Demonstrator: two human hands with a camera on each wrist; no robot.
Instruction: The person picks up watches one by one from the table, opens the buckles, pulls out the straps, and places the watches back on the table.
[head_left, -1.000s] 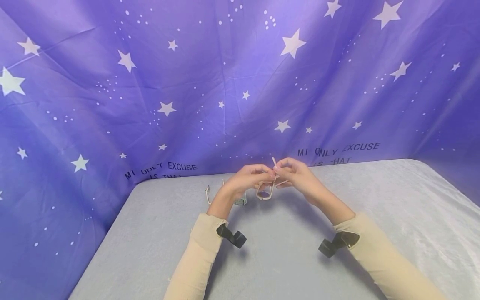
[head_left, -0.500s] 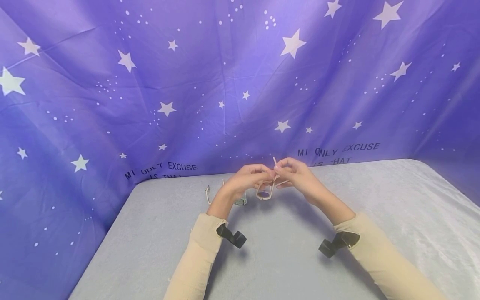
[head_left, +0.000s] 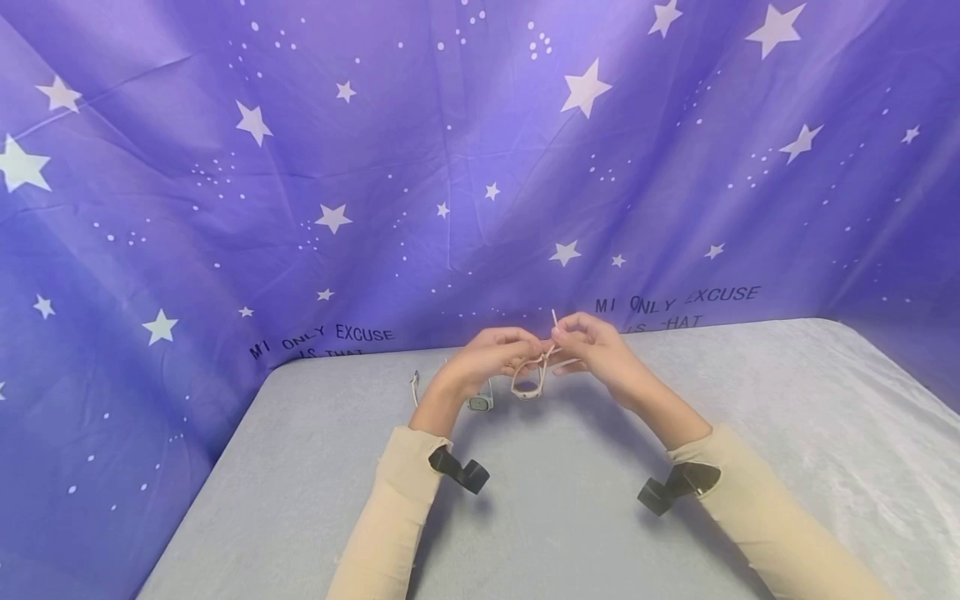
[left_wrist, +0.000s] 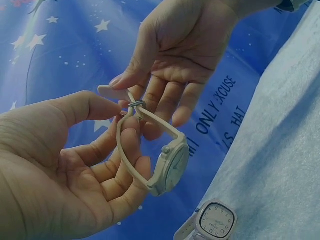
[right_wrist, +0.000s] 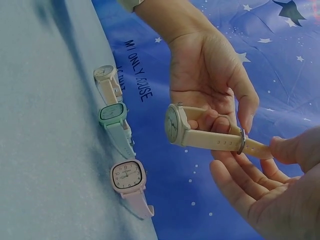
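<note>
A cream wristwatch hangs between both hands above the table, its strap bent into a loop and passing through a metal buckle. My left hand pinches the strap by the buckle with thumb and forefinger, other fingers curling inside the loop. With thumb and fingers, my right hand grips the free strap end past the buckle. In the right wrist view the watch dial faces left. How far the buckle's pin is engaged is hard to tell.
Three more watches lie in a row on the grey cloth-covered table: a pink square one, a mint green one and a cream one. Behind the table hangs a purple star-patterned curtain.
The left hand has shifted slightly left, and the watch has turned a little in the grip. The strap's free end pokes up a bit differently above the right fingers.
</note>
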